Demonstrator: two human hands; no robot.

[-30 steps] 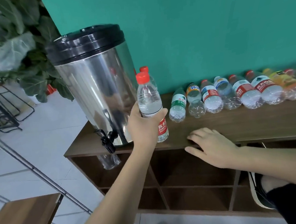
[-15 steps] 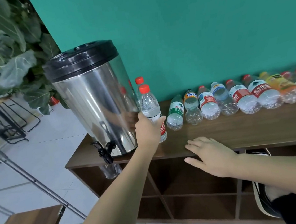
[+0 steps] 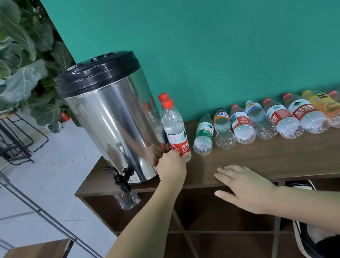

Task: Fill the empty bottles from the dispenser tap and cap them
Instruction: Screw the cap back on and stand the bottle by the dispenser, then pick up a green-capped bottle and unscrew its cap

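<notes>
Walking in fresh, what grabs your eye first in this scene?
The big shiny steel dispenser with its black lid stands at the left end of the wooden shelf top. Right beside it, the left hand grips an upright red-capped bottle near its base. A row of empty bottles lies on its side along the teal wall, while the right hand rests flat at the shelf's front edge.

Left hand point(image 3: 171, 166) grips the base of an upright red-capped clear plastic bottle point(image 3: 175, 131) just right of the steel cylindrical dispenser with black lid point(image 3: 110, 118). Right hand point(image 3: 245, 188) rests flat on the brown wooden shelf top point(image 3: 292, 158), farther right of the dispenser; a row of lying plastic bottles point(image 3: 268, 121) extends beyond.
</notes>
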